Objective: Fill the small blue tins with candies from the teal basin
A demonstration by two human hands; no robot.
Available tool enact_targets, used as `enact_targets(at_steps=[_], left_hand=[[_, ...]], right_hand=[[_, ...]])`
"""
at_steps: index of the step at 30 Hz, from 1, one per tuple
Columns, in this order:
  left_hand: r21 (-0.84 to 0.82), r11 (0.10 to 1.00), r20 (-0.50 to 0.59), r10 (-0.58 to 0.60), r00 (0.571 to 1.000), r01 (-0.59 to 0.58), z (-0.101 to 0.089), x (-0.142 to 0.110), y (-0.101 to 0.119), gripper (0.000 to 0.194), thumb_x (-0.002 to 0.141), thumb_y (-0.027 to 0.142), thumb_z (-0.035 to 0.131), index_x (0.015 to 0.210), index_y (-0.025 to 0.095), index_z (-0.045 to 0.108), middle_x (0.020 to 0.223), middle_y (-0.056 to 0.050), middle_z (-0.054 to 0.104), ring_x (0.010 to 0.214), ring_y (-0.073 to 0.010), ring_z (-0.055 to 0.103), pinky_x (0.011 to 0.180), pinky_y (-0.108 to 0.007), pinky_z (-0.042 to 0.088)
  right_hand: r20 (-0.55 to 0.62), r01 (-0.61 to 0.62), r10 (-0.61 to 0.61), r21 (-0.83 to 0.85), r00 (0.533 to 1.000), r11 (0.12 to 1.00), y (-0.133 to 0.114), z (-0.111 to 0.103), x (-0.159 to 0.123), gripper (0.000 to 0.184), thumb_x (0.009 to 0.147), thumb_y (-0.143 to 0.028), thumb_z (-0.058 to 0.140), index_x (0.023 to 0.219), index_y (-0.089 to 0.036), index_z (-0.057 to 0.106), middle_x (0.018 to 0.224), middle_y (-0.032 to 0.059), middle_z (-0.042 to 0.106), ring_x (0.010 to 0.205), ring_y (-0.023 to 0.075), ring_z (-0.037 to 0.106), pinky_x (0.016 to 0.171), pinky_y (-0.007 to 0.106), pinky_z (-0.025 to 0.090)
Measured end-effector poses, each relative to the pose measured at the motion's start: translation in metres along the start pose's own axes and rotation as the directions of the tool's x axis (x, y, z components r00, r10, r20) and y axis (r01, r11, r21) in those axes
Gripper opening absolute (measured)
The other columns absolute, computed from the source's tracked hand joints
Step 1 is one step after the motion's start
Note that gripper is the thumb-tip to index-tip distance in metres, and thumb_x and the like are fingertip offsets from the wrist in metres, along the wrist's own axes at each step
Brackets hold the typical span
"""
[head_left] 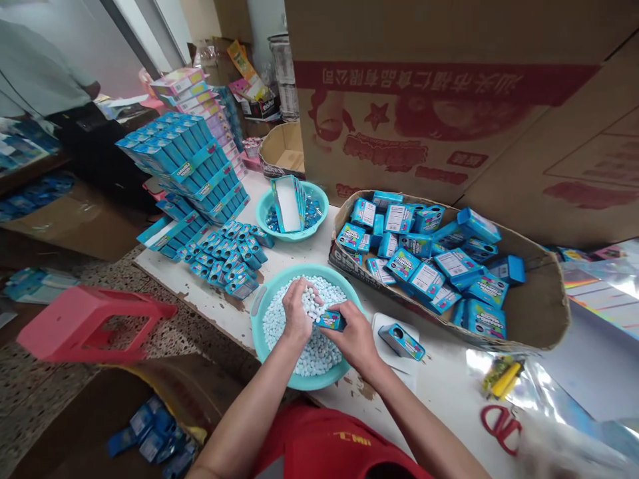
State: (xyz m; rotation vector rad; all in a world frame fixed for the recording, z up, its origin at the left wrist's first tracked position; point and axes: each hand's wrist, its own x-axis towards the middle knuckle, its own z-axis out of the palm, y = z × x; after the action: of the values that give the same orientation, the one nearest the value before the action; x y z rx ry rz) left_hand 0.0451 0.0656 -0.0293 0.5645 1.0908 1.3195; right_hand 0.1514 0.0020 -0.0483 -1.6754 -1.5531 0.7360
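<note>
A teal basin [258, 332] full of small pale-blue candies [319, 356] stands at the near edge of the table. Over it, my left hand [298, 313] is cupped around a heap of white candies [313, 305]. Beside that heap, my right hand [355, 336] grips a small blue candy box [331, 320] between thumb and fingers. The box's end touches or nearly touches the candies in my left palm; its opening is hidden. To the right, another blue box with a round hole [402, 341] rests on a white scale-like pad [414, 379].
A cut-down carton [542, 313] holds many blue boxes on the right. Stacked display trays [200, 173] and loose boxes [227, 259] stand left. Behind is a second teal bowl [319, 193]. Red scissors [502, 426] lie right; a pink stool [74, 326] stands left.
</note>
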Motion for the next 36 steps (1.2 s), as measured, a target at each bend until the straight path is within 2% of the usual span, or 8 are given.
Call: enact_targets(at_steps=[7, 11, 16, 21, 24, 27, 31, 36], left_hand=[[-0.009, 1.0, -0.013, -0.007, 1.0, 0.007, 0.003, 0.003, -0.001, 0.037, 0.07, 0.049, 0.067, 0.061, 0.017, 0.05, 0.053, 0.004, 0.046, 0.046, -0.0079, 0.046, 0.049, -0.022, 0.043], [0.045, 0.999, -0.035, 0.028, 0.999, -0.027, 0.004, 0.005, -0.005, 0.041, 0.075, 0.056, 0.058, 0.064, 0.017, 0.053, 0.059, 0.002, 0.051, 0.05, -0.0095, 0.051, 0.054, -0.024, 0.045], [0.081, 0.996, 0.002, 0.033, 0.999, -0.033, 0.009, 0.004, -0.007, 0.038, 0.076, 0.052, 0.058, 0.064, 0.017, 0.052, 0.061, 0.002, 0.054, 0.05, -0.0099, 0.053, 0.052, -0.023, 0.042], [0.035, 0.999, 0.038, 0.02, 0.999, -0.022, 0.012, 0.0, 0.0, 0.034, 0.076, 0.048, 0.062, 0.065, 0.017, 0.051, 0.056, 0.003, 0.05, 0.049, -0.0098, 0.051, 0.052, -0.023, 0.041], [0.079, 0.993, 0.055, 0.083, 0.995, -0.087, 0.013, 0.0, 0.003, 0.03, 0.076, 0.043, 0.063, 0.065, 0.017, 0.051, 0.059, 0.003, 0.051, 0.051, -0.0085, 0.05, 0.056, -0.023, 0.042], [0.126, 0.983, 0.05, 0.126, 0.991, -0.132, 0.012, 0.002, -0.001, 0.029, 0.075, 0.04, 0.065, 0.065, 0.017, 0.051, 0.06, 0.004, 0.05, 0.052, -0.0073, 0.048, 0.055, -0.021, 0.041], [0.123, 0.99, 0.022, 0.068, 0.997, -0.07, 0.009, 0.003, -0.008, 0.03, 0.075, 0.042, 0.065, 0.067, 0.018, 0.049, 0.054, 0.006, 0.046, 0.042, -0.0061, 0.042, 0.045, -0.02, 0.035], [0.076, 0.993, 0.002, 0.09, 0.996, -0.09, 0.011, -0.001, 0.0, 0.029, 0.075, 0.04, 0.065, 0.069, 0.018, 0.048, 0.053, 0.006, 0.046, 0.043, -0.0066, 0.043, 0.045, -0.02, 0.037]], right_hand=[[-0.068, -0.007, 0.009, 0.035, 0.998, 0.999, -0.002, -0.003, 0.001, 0.024, 0.068, -0.021, 0.07, 0.089, -0.022, 0.061, 0.088, 0.0041, 0.062, 0.085, 0.024, 0.059, 0.073, 0.034, 0.046], [-0.088, -0.011, 0.013, 0.026, 0.996, 1.0, 0.0, -0.005, 0.002, 0.023, 0.068, -0.023, 0.07, 0.088, -0.022, 0.061, 0.087, 0.0036, 0.062, 0.084, 0.0239, 0.06, 0.072, 0.034, 0.046], [-0.07, -0.029, 0.031, 0.019, 0.997, 0.999, 0.002, -0.006, 0.003, 0.024, 0.067, -0.021, 0.071, 0.089, -0.022, 0.06, 0.087, 0.0038, 0.061, 0.085, 0.0242, 0.059, 0.072, 0.034, 0.046], [-0.069, -0.031, 0.035, 0.049, 0.997, 0.998, -0.003, -0.007, 0.004, 0.024, 0.067, -0.018, 0.07, 0.089, -0.022, 0.06, 0.087, 0.0033, 0.06, 0.086, 0.024, 0.059, 0.073, 0.034, 0.046], [-0.079, -0.005, 0.01, 0.055, 0.997, 0.998, -0.008, -0.006, 0.004, 0.026, 0.066, -0.017, 0.07, 0.089, -0.022, 0.059, 0.086, 0.003, 0.059, 0.084, 0.0233, 0.058, 0.072, 0.033, 0.045], [-0.085, 0.01, -0.005, 0.05, 0.996, 0.999, -0.008, -0.002, 0.005, 0.027, 0.066, -0.015, 0.07, 0.09, -0.023, 0.059, 0.087, 0.0029, 0.059, 0.085, 0.0231, 0.058, 0.073, 0.033, 0.045], [-0.064, -0.052, 0.057, 0.076, 0.996, 0.996, -0.001, 0.003, 0.004, 0.027, 0.065, -0.013, 0.071, 0.088, -0.022, 0.06, 0.085, 0.0021, 0.059, 0.084, 0.0225, 0.058, 0.072, 0.032, 0.045], [-0.081, -0.025, 0.036, 0.122, 0.996, 0.992, -0.003, 0.003, 0.0, 0.03, 0.065, -0.013, 0.072, 0.091, -0.022, 0.061, 0.087, 0.0018, 0.059, 0.085, 0.0222, 0.057, 0.074, 0.032, 0.044]])
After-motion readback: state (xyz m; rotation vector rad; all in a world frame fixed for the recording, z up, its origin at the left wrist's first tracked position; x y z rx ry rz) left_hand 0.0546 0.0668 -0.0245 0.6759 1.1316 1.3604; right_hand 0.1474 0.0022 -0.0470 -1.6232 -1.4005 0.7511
